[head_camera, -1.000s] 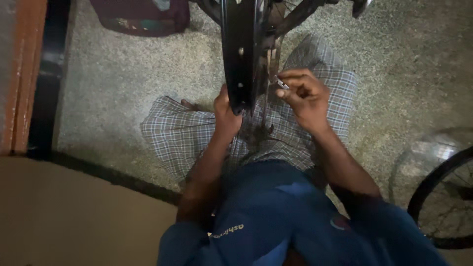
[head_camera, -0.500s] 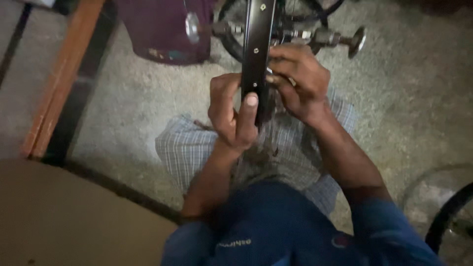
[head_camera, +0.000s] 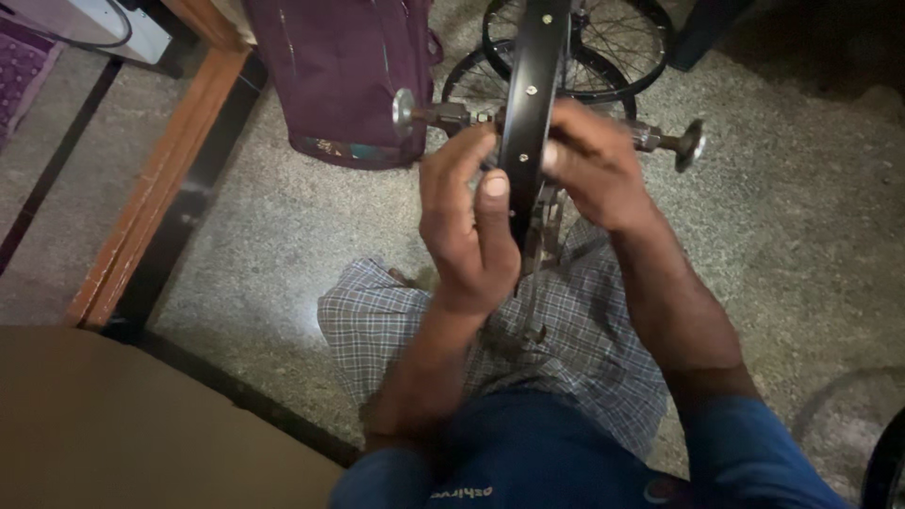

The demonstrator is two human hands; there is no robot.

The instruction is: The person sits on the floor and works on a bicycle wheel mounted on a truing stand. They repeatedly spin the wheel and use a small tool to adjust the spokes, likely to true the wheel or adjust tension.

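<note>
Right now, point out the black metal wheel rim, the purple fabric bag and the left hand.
black metal wheel rim (head_camera: 530,113), head view, on its outer band.
purple fabric bag (head_camera: 344,66), head view, mid front panel.
left hand (head_camera: 467,221), head view, back of hand.

A glossy black metal wheel rim (head_camera: 530,113) with dull grey metal axle ends (head_camera: 688,143). Below it, soft checked cloth (head_camera: 575,330). Rough, speckled stone floor (head_camera: 283,236), a matt maroon fabric bag (head_camera: 353,75), and smooth varnished wood trim (head_camera: 151,198).
</note>
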